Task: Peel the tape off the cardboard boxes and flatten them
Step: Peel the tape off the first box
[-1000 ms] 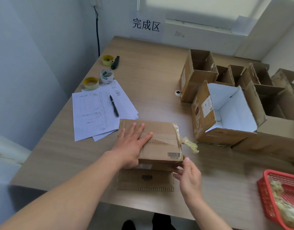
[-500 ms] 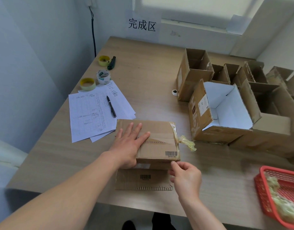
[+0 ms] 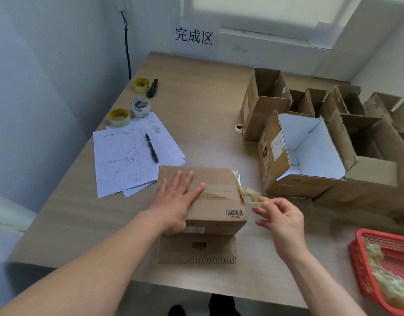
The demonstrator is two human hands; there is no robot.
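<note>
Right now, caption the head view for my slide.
Left hand presses the box flat while right hand pinches tape.

There is one view only, from a camera on the person's head, looking forward and steeply down across the table (image 3: 207, 92). It sits close above both forearms, which reach in from the near edge. The wide lens takes in the far wall, its paper sign (image 3: 194, 36), and the floor below.

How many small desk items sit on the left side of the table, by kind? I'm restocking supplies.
Tape rolls: 3, two yellow and one clear with green print
Pens: 1
Utility knives: 1
Total: 5
</note>
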